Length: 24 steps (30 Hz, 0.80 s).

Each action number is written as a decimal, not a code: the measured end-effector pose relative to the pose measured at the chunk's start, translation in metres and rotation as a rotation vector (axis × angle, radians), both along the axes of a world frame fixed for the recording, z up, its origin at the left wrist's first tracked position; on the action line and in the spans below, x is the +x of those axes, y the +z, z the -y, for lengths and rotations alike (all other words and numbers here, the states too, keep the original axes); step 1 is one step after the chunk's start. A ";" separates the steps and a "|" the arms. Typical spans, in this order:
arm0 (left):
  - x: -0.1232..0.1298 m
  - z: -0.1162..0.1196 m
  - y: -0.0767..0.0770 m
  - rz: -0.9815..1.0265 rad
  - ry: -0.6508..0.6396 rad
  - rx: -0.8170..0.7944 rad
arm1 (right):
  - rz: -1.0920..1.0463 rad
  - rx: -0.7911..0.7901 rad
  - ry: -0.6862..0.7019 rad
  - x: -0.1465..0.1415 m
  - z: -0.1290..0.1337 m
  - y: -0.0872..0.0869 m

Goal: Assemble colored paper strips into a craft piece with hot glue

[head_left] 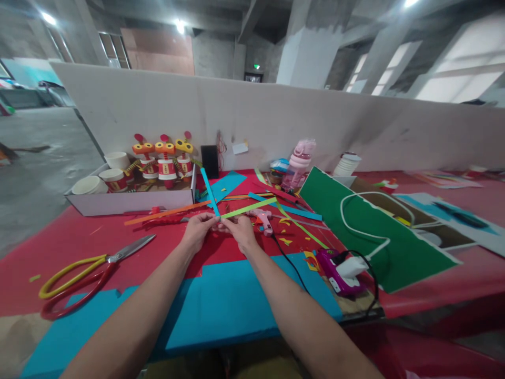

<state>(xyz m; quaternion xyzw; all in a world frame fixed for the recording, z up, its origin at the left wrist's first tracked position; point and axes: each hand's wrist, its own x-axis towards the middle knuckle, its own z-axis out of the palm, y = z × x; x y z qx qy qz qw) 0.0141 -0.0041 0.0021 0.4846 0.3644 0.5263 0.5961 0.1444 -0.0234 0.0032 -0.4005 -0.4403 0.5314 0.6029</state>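
A blue paper strip [210,192] and a lime-green paper strip [249,208] meet just below and left of the view's centre, pointing to eleven and between two and three o'clock; bearings run from that meeting point. The left hand [197,230] pinches the blue end, the right hand [241,231] the green; exact finger contact is partly hidden. Both strips are judged very light, flexible and easily creased, best held flat between thumb and forefinger at the overlapping ends. At three o'clock lies a pink glue gun [264,216], no brand legible. At ten o'clock, red paper-cup figures [167,169] bear labels too small to read. Lettering on the green sign [256,66], near one o'clock, is likewise illegible.
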 end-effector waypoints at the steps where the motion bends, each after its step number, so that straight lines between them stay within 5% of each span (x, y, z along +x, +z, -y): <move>1: 0.000 -0.001 0.000 -0.001 0.001 -0.001 | 0.004 0.003 -0.007 0.000 0.000 0.000; 13: -0.001 -0.001 0.002 -0.066 0.027 0.019 | 0.123 0.041 -0.027 0.001 -0.003 -0.003; 19: -0.004 -0.002 0.004 -0.081 -0.006 0.003 | -0.102 -0.033 0.141 0.005 -0.007 -0.004; 24: -0.004 -0.001 0.005 -0.094 -0.007 -0.018 | -0.137 -0.053 0.114 0.005 -0.003 -0.002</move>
